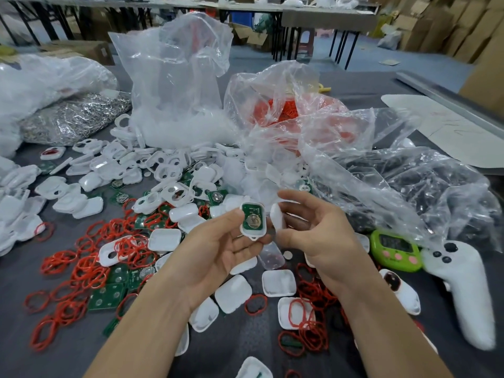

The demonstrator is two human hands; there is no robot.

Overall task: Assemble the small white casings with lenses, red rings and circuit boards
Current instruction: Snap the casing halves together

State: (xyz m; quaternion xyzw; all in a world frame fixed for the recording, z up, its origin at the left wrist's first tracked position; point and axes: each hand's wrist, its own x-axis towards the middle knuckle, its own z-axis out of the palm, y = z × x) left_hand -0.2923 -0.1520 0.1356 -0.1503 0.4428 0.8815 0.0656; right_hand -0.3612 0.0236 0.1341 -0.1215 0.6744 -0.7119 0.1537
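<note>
A casing (255, 236) with board (253, 219) fitted is held in the left hand (218, 252), a cover (277, 220) in the right hand (321, 238); closing, and many loose casings (278, 282), are judged left.

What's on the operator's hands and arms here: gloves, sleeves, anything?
Nothing worn that shows. The left hand and right hand are bare: no gloves, rings or tape. The left forearm and right forearm are bare to the frame edge, with no sleeve, watch or wristband in view.
</note>
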